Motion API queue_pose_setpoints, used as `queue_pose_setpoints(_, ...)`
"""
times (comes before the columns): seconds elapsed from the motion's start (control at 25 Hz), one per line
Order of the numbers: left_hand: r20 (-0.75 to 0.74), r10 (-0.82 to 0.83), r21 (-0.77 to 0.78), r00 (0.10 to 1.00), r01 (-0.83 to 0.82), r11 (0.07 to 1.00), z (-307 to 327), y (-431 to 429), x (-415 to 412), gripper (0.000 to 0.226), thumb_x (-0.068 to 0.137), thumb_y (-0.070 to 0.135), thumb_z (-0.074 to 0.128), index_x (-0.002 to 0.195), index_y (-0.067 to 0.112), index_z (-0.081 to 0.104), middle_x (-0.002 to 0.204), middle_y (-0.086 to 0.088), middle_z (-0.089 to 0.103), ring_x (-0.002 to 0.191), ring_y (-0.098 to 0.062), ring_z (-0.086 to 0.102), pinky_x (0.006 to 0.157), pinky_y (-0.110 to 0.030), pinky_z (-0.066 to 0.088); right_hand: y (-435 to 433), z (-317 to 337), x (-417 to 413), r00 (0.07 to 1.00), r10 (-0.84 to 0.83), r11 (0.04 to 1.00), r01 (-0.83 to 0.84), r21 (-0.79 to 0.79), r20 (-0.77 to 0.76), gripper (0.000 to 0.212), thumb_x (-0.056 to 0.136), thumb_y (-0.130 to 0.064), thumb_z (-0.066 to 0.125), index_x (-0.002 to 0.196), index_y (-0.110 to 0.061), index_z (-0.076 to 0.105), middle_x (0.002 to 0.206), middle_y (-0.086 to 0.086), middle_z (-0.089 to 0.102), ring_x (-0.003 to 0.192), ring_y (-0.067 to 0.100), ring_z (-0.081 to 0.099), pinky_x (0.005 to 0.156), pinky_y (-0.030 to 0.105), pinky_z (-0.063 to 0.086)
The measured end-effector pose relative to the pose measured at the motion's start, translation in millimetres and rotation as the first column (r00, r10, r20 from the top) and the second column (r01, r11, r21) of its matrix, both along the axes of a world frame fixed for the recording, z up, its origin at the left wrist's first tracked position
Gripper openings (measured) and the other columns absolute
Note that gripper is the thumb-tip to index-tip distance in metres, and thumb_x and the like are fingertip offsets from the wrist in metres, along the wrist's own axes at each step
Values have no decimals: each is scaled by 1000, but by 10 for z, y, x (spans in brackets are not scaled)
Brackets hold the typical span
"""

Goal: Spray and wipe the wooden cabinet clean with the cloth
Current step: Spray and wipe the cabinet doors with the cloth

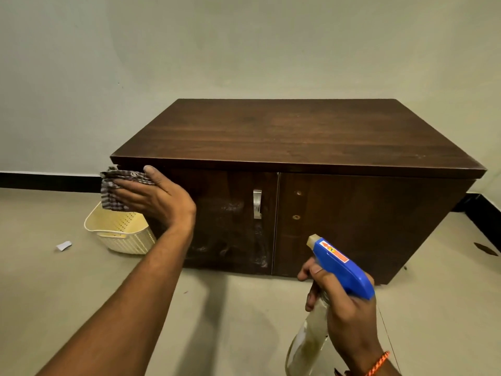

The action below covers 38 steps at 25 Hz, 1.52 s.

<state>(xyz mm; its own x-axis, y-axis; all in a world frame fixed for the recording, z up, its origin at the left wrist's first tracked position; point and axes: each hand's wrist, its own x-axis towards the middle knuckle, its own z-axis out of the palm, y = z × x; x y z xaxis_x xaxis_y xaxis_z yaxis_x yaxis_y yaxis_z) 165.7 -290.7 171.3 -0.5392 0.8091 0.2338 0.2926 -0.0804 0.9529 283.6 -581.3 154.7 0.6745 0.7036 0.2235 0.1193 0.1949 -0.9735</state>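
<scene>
Where the wall (244,50) meets the floor (230,321), the wooden cabinet (295,134) stands low, its back towards the wall and its two doors facing the camera. The top is dark brown and bare. The left door (225,226) carries whitish smears and streaks across its middle and lower part. An upright metal handle (257,204) is fixed near its right edge. The right door (352,226) shows two small round fittings, one above the other, near its left edge.

The checked cloth (111,185) lies against the upper left corner of the cabinet front, just under the overhang of the top, and part of it reaches past the cabinet's left edge. The left hand (154,196) presses it there with fingers straight and flat, palm towards the door.

The right hand (344,316) is well apart from the left, low in front of the right door. Its fingers are curled round the neck of the spray bottle (344,270), with fingers at the trigger. The bottle has a blue head and a clear body, and the nozzle points up towards the cabinet without touching it. An orange cord bracelet (378,365) sits on that wrist.

A cream perforated basket (122,234) stands on the floor just beside the cabinet's left end, below the cloth. A small scrap of paper (64,245) lies on the floor to its left. A black skirting strip (48,180) runs along the foot of the wall.
</scene>
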Motion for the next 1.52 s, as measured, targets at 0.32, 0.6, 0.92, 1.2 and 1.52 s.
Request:
queue_pose_setpoints(0.32, 118, -198, -297, 973, 225, 928, -1203, -229, -22, 83, 106, 58, 24, 161, 7, -13, 169, -14, -17, 157, -30, -14, 126, -47, 0, 39, -113, -83, 998, 54, 998, -55, -18, -37, 13, 81, -34, 64, 80, -24, 73, 78, 12, 69, 44, 25, 56, 45, 32, 53)
queue_pose_setpoints(0.6, 277, -228, -493, 934, 342, 800, -1741, -231, -177, 84, 102, 66, 13, 161, 14, -17, 169, -7, -21, 156, -23, -19, 125, -48, -12, 42, -317, -66, 995, 57, 995, -63, -78, -77, 14, 80, -26, 62, 83, -17, 72, 77, 11, 70, 47, 27, 58, 47, 32, 55)
queue_pose_setpoints(0.92, 337, -277, -112, 900, 330, 937, -698, -453, 92, 94, 92, 70, 12, 161, 14, -15, 168, -6, -24, 154, -22, -24, 124, -45, -17, 26, -191, -122, 1000, 22, 999, -22, -33, -16, 15, 80, -32, 65, 77, -20, 73, 78, 11, 70, 44, 26, 57, 46, 30, 53)
queue_pose_setpoints(1.2, -554, -466, 144, 689, 631, 762, -477, -820, 453, 116, 85, 85, -3, 156, -6, -15, 161, -29, -27, 149, -38, -32, 119, -54, -23, -15, -140, -178, 999, 49, 999, -49, -15, -6, 13, 83, -25, 59, 80, -24, 72, 79, 12, 70, 46, 32, 57, 46, 34, 54)
queue_pose_setpoints(1.52, -991, 121, 36, -54, 771, 636, -1160, -419, 16, 109, 90, 84, 16, 161, 4, -6, 167, -17, -23, 155, -31, -22, 123, -48, -13, 48, -172, -165, 1000, 22, 999, -22, -38, 8, 14, 81, -34, 63, 77, -25, 72, 78, 10, 70, 44, 27, 57, 46, 30, 53)
